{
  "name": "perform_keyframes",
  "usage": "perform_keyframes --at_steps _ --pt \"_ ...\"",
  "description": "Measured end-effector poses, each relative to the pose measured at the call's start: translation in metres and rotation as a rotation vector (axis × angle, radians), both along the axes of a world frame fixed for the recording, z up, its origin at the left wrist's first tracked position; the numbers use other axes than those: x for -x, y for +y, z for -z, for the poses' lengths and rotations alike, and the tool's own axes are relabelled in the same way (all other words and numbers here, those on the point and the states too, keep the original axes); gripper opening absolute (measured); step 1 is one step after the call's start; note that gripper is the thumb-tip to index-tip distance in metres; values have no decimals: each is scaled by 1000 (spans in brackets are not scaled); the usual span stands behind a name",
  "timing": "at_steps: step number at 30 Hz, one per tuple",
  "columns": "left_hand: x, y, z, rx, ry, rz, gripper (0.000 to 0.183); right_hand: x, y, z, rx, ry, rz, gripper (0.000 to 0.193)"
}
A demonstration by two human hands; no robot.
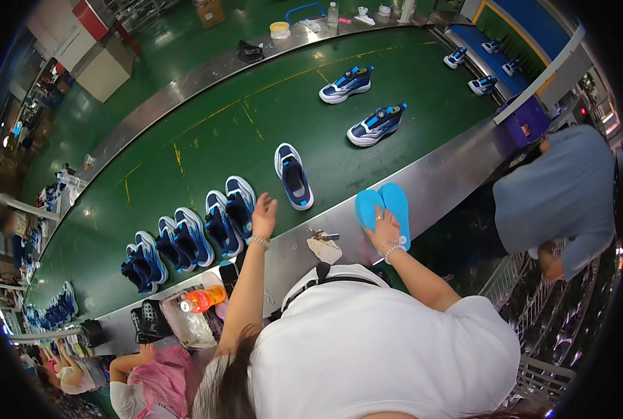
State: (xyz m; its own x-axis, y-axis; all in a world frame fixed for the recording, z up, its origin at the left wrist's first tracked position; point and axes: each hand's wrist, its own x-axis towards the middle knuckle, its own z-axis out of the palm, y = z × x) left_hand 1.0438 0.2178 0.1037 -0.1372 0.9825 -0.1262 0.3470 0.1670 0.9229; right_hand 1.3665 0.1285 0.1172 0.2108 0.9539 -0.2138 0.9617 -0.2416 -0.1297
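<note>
My right hand [386, 232], with a ring and a beaded bracelet, presses its fingers onto a pair of bright blue insoles [396, 206] at the metal edge of the line. Its fingers close on the left insole; the underside is hidden. My left hand [264, 216] hovers over the near side of the green belt, its fingers loosely bent and apart, holding nothing visible. Just right of it lies a single navy and white sneaker [294, 176], its opening toward me. Left of that hand a row of similar sneakers [193, 234] stands close together.
Two sneakers [375, 126] sit farther along the green belt [206, 153]. Keys with a pale pouch [324, 246] lie on the metal edge. An orange bottle [203, 299] rests in a tray at left. A person in grey-blue [559, 199] is at right, another in pink [161, 380] at left.
</note>
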Motion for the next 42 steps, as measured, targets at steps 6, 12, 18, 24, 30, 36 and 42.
perform_keyframes --at_steps 6,12,18,24,30,36,42 --pt "-35 85 58 -222 297 87 50 -11 2 -22 280 -14 -55 80" --pt "-53 100 28 -49 387 -23 49 -23 -9 -26 315 -14 -81 79" --pt "-52 75 23 76 480 -62 53 -23 19 -63 36 163 -197 55" --pt "-66 59 9 98 479 -126 47 48 55 -116 92 180 -568 32" --pt "-76 60 19 87 327 -278 38 105 102 -100 146 -236 -856 15" --pt "-70 59 15 103 374 -249 35 120 130 -87 145 -392 -898 8" --pt "-61 60 18 72 417 -170 36 132 141 -107 224 -387 -970 11"
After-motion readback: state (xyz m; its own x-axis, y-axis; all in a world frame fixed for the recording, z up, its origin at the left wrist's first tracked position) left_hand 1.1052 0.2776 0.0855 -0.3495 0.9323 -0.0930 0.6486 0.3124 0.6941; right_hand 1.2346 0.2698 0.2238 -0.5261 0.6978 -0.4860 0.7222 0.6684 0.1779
